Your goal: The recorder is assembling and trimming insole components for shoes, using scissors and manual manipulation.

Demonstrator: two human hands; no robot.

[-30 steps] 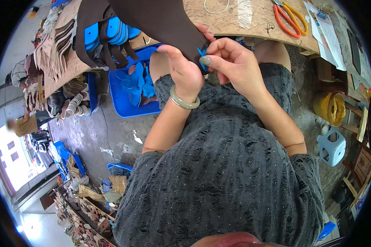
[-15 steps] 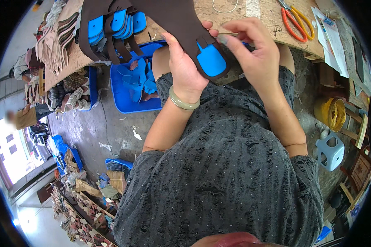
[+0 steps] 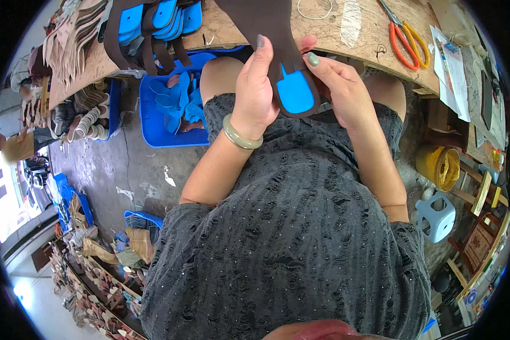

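A long dark brown piece of sheet material, perhaps leather (image 3: pixel 264 21), hangs over the table edge above my lap. On its rounded lower end lies a bright blue patch (image 3: pixel 296 95) with a narrow tab pointing up. My left hand (image 3: pixel 256 85) grips the left edge of the brown piece, thumb on top. At the opposite edge, my right hand (image 3: pixel 345 90) holds it between thumb and fingers, the thumb near the slit above the blue patch. Further left on the table, a stack of blue-tipped pieces (image 3: pixel 167 16) sits among dark brown straps (image 3: pixel 164 56).
Orange-and-yellow-handled scissors (image 3: pixel 407 42) and papers (image 3: pixel 450 73) lie on the right of the wooden table (image 3: pixel 374 31). Below it, a blue bin (image 3: pixel 153 133) holds blue scraps. A yellow bucket (image 3: pixel 439 169) and light blue stool (image 3: pixel 436 217) stand right. Another person is far left.
My right hand has come down from above the brown piece to grip its right edge. The blue-patched end now sits slightly lower and more upright. The whole view has shifted a little.
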